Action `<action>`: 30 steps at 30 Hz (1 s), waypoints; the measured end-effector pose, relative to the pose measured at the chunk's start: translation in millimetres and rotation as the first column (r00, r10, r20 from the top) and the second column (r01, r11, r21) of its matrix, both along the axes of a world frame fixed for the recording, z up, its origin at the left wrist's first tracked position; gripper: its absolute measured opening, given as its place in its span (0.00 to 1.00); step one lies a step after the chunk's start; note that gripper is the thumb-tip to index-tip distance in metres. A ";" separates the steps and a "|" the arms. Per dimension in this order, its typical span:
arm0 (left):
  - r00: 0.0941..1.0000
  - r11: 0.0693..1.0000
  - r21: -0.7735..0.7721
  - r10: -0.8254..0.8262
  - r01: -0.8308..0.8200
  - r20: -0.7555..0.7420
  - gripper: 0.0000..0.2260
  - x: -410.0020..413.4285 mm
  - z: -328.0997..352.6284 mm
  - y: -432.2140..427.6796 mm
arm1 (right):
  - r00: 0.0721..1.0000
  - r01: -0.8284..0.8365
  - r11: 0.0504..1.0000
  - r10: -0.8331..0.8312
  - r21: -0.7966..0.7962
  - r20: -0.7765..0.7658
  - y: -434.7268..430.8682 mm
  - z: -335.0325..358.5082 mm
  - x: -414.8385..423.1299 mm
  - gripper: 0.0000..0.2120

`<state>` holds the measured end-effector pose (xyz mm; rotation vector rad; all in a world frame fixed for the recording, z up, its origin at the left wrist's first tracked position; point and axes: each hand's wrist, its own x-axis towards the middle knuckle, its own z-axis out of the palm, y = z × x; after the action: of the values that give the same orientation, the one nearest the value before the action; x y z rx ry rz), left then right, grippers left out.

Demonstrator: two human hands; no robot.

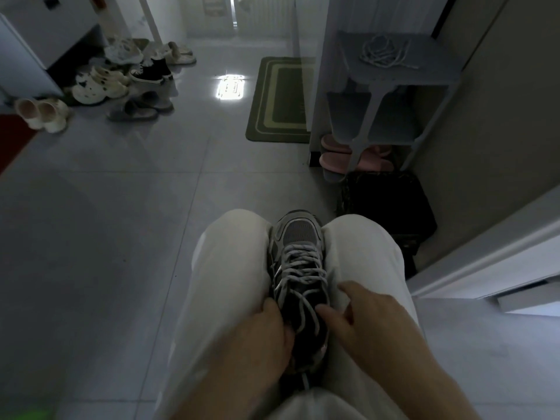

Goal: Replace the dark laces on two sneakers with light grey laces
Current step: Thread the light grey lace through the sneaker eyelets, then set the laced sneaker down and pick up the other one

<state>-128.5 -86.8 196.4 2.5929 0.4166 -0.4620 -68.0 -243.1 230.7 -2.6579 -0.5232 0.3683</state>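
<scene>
A grey sneaker [298, 234] is wedged toe-away between my knees, which are in pale trousers. Light grey laces [301, 265] cross its eyelets, with loose ends trailing toward the collar. My left hand [266, 331] grips the sneaker's left side near the collar, fingers curled over the edge. My right hand [360, 313] hovers at the right side with fingers spread and relaxed; its fingertip touches a loose lace end. A coil of lace [383, 53] lies on top of the small grey shelf. The second sneaker is not in sight.
A grey shoe shelf [436, 77] stands at the right with pink slippers [336, 160] under it. A dark bag [391, 204] sits just beyond my right knee. A green mat [272, 116] lies ahead. Several shoes and slippers [121, 77] are piled far left.
</scene>
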 end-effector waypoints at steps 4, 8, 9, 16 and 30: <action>0.993 0.994 0.021 0.102 -0.103 0.062 0.12 4.4 -15.1 2.2 | 0.995 -0.052 0.998 0.050 -0.024 -0.086 13.5 -24.5 -2.0 0.15; 0.967 0.989 -0.047 0.149 -0.142 0.207 0.09 7.2 -5.8 6.0 | 0.997 -0.015 0.998 0.019 0.062 -0.070 14.3 -20.9 10.0 0.13; 0.959 0.989 -0.054 0.147 -0.138 0.242 0.08 12.6 0.3 7.7 | 0.996 -0.033 0.995 0.041 0.094 -0.084 15.2 -16.7 16.7 0.12; 0.903 0.912 -0.348 0.324 -0.219 0.283 0.28 73.5 40.6 31.7 | 0.990 0.130 0.951 -0.110 0.280 -0.087 43.1 15.7 104.5 0.12; 0.674 0.222 -0.827 0.701 -0.517 -0.233 0.12 242.3 -4.2 72.0 | 0.945 0.102 0.936 0.014 0.336 -0.326 65.8 -9.8 232.1 0.20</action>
<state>113.8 -14.8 192.3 1.2719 0.8504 -0.0487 164.1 -177.3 220.9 -2.2039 -0.3808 0.6234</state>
